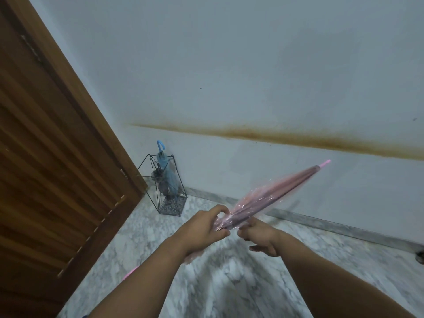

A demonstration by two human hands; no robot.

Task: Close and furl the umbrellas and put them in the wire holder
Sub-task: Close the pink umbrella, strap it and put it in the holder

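Note:
A closed pink see-through umbrella (277, 192) slants up to the right, its pink tip near the wall. My left hand (204, 226) grips the gathered canopy near its lower end. My right hand (259, 237) is just right of it, fingers curled at the canopy's edge, seemingly pinching it. The pink handle (130, 273) pokes out below my left forearm. A black wire holder (166, 203) stands on the floor in the corner, with a furled blue umbrella (168, 175) and a dark one in it.
A brown wooden door (57, 168) fills the left side. A white wall (252, 76) with a brown stain band runs behind. The floor (142, 237) is grey marble. A small dark object (420, 257) sits at the right edge by the skirting.

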